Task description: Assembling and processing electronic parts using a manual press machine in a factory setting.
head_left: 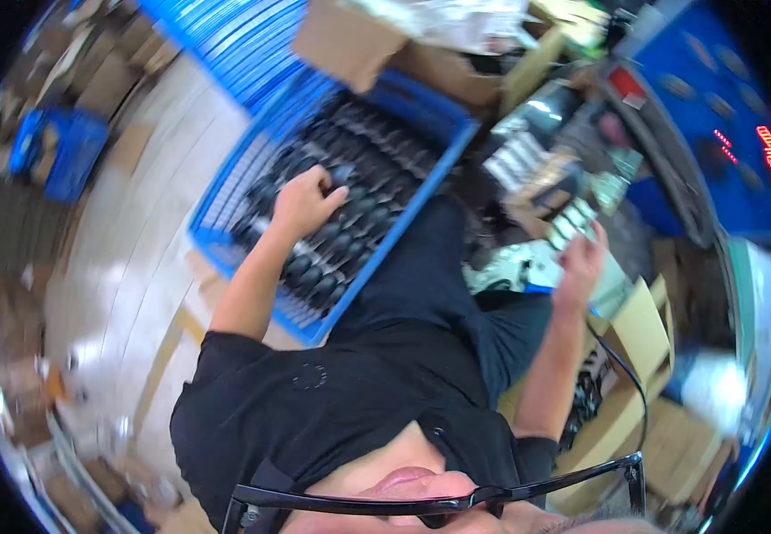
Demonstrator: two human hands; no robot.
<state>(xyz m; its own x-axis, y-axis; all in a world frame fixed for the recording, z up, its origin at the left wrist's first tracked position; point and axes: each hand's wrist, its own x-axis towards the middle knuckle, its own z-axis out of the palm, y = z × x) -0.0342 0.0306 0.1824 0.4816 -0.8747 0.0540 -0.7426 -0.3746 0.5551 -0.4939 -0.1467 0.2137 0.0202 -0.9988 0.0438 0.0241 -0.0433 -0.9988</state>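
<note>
My left hand (308, 203) is over a blue plastic crate (205, 191), at the rows of black rounded parts (345, 236) packed inside. Its fingers curl down toward the parts, with the thumb out to the right; whatever lies under the fingertips is hidden. On the right, my right hand (581, 267) is raised beside a strip of pale rectangular pieces (572, 222) at a cluttered bench. Motion smears its fingers, so I cannot make out whether they hold anything.
Stacked blue slatted crates (225, 44) stand beyond the crate. An open cardboard box (639, 334) with black parts sits at the right, near a black cable (630, 369). A blue panel (706, 98) rises at the far right. Another blue bin (74, 156) is on the left.
</note>
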